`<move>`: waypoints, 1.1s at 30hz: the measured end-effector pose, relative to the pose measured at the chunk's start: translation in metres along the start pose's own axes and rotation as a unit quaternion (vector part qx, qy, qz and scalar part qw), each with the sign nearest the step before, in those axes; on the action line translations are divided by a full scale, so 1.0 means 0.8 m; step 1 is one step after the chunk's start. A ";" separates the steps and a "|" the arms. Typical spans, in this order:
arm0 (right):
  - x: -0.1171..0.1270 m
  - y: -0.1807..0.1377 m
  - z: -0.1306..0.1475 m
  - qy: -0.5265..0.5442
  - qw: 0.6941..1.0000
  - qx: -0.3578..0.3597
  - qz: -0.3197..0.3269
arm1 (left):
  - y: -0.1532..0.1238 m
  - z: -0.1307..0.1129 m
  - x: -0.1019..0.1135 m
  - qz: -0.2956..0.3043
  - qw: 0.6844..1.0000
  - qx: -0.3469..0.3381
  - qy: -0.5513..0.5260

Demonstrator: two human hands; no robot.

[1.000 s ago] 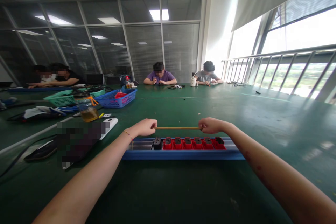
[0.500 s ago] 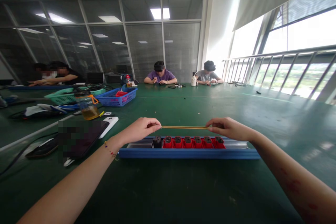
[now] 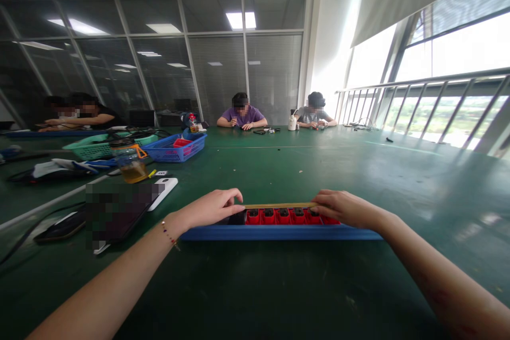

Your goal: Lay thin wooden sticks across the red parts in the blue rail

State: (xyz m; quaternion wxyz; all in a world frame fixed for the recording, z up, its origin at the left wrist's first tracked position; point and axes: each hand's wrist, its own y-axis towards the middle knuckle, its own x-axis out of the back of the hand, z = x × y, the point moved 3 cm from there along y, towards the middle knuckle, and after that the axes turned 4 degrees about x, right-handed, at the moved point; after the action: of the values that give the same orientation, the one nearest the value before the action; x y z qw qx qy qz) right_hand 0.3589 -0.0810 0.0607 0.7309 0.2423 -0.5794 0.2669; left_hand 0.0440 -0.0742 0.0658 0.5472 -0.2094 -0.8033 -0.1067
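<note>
A thin yellow band [image 3: 279,205], with two strands running side by side, stretches straight between my hands, like a rubber band. At its left end is my left hand [image 3: 221,204], the thumb on the band and the index finger curled above. My right hand [image 3: 338,206] pinches the other end, and its fingers hide part of the row below. Just under the band stand several red blocks [image 3: 283,217] with dark tops. They sit in a long blue rail [image 3: 279,232]. A black block [image 3: 238,218] at the row's left end is partly behind my left thumb.
Left of the rail lie a dark tablet-like slab [image 3: 127,218], a white object [image 3: 165,194] and a black phone-like object [image 3: 59,227]. Beyond them are a jar [image 3: 131,164], a blue basket [image 3: 175,150] and a green basket [image 3: 90,147]. People sit across the green table [image 3: 258,287].
Both hands have lowered the yellow band from above the row down to the back of the red blocks' tops. My left index finger has lifted away from the thumb.
</note>
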 end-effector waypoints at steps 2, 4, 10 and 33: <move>-0.004 -0.001 -0.001 -0.024 0.999 -0.016 0.019 | -0.002 -0.004 0.001 0.001 1.000 -0.008 0.017; -0.005 -0.003 -0.001 -0.030 0.999 -0.030 0.029 | -0.004 -0.008 0.002 0.005 0.999 -0.019 0.028; 0.006 -0.008 -0.008 0.041 0.994 -0.055 0.081 | -0.007 -0.010 0.012 0.040 0.998 -0.016 0.040; 0.038 0.053 0.032 -0.020 0.993 -0.001 0.120 | 0.021 -0.013 0.034 0.098 0.990 -0.011 0.098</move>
State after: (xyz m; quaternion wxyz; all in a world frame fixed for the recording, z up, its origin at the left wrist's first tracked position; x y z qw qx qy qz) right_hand 0.3175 -0.0634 0.0977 0.6823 0.1759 -0.6191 0.3468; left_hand 0.0517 -0.0577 0.0937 0.6287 -0.2813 -0.7204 -0.0816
